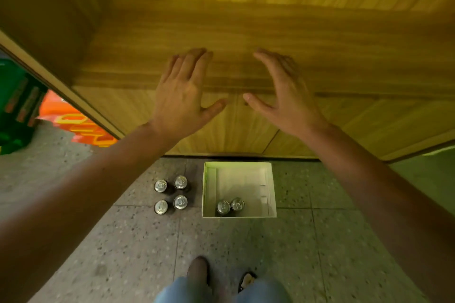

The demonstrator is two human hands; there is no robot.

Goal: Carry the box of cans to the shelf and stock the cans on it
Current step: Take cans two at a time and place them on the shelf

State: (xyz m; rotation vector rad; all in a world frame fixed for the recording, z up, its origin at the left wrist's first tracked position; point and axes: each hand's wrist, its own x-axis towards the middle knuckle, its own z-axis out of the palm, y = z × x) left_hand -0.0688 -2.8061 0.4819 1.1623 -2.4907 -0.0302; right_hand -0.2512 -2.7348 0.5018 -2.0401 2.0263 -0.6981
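Fingers spread and gripping nothing, the left hand (182, 96) and right hand (285, 96) are hovering over the bare wooden shelf (344, 51), while below the white box (209, 189) is sitting on the floor (320, 241) holding two cans (230, 205), four more cans (171, 194) standing just beside it.

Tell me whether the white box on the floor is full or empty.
Nearly empty: the white box holds only two cans, upright in its near-left corner; the rest shows bare bottom.

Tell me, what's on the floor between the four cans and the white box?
Nothing. In the head view, only a bare strip of speckled floor separates the four cans from the white box, which holds two more cans.
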